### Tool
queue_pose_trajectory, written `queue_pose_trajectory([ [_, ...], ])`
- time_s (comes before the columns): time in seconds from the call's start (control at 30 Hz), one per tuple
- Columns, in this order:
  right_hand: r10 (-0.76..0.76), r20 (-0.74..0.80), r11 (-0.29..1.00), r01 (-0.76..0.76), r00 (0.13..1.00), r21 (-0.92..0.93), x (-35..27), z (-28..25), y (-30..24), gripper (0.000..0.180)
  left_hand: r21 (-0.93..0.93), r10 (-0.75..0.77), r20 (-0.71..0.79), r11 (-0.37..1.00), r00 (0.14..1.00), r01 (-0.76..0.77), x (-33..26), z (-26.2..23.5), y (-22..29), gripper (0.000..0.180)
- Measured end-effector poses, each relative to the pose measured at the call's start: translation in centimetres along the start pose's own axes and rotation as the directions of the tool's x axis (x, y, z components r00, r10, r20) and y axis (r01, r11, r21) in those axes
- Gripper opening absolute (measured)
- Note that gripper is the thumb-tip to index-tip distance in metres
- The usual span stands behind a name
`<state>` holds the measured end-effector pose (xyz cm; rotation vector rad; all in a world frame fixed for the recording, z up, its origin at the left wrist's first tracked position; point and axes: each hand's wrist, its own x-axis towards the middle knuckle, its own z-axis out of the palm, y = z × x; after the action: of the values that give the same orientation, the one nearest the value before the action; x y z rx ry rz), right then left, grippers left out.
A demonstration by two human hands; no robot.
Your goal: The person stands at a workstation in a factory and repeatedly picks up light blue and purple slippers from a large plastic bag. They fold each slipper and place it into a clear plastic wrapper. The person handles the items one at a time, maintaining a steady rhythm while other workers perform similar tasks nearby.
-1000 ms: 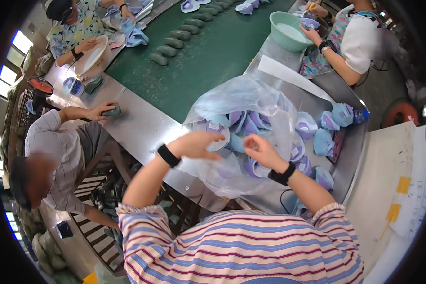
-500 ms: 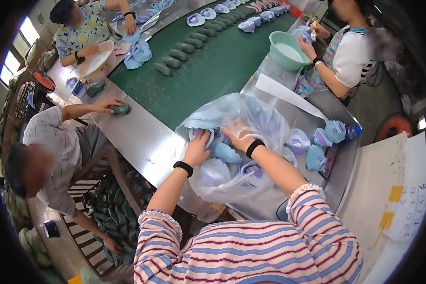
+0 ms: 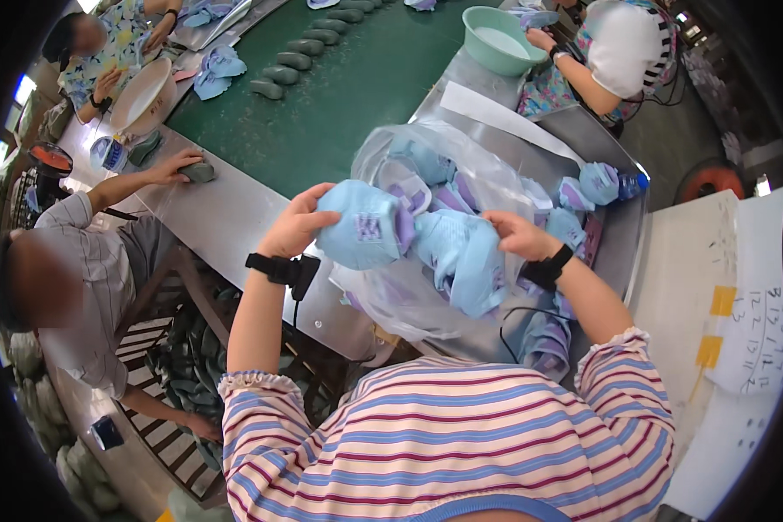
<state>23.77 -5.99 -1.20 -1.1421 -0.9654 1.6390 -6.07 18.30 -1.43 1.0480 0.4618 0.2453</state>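
Observation:
My left hand (image 3: 300,224) grips the edge of a light blue fabric shoe upper (image 3: 357,228) with a small purple patch. In my right hand (image 3: 522,235), the fingers are closed on the side of another light blue shoe upper (image 3: 463,252). Both uppers are raised above a clear plastic bag (image 3: 391,317), with their purple-lined parts meeting in the middle. More blue and purple uppers (image 3: 422,161) show inside the open bag. The bag lies at the corner of the metal worktable.
Loose uppers (image 3: 598,184) lie to the right beside a blue-capped bottle (image 3: 633,185). Ahead, dark green shoe lasts (image 3: 293,60) line a green belt (image 3: 235,143). A green basin (image 3: 503,43) stands beyond. At left, a co-worker's hand (image 3: 178,165) holds a last, above a slatted crate (image 3: 178,280).
Both hands have come out of the bag, each now holding a blue shoe upper; the left moved left and up, the right moved right. The view has shifted, and the bag's mouth is more open.

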Motion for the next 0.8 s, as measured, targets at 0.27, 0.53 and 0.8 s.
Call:
queue_pose_trajectory([
  [0.27, -0.086, -0.355, 0.675, 0.317, 0.931, 0.666, -4.3, 3.4, 6.1, 0.053, 0.346, 0.016, -0.068, 0.938, 0.998, 0.009, 1.2, 3.7, -0.2, 0.027],
  [0.53, 0.045, -0.558, 0.461, 0.478, 0.829, 0.747, -4.8, 6.4, 5.1, 0.027, 0.433, 0.025, 0.163, 0.897, 0.986, -0.094, -2.5, 8.7, -1.3, 0.040],
  [0.8, -0.183, -0.513, 0.900, 0.352, 0.839, 0.255, -2.1, 10.5, 1.4, 0.042, -0.415, 0.100, -0.193, 0.893, 0.976, -0.174, -2.6, 13.0, -6.9, 0.043],
])
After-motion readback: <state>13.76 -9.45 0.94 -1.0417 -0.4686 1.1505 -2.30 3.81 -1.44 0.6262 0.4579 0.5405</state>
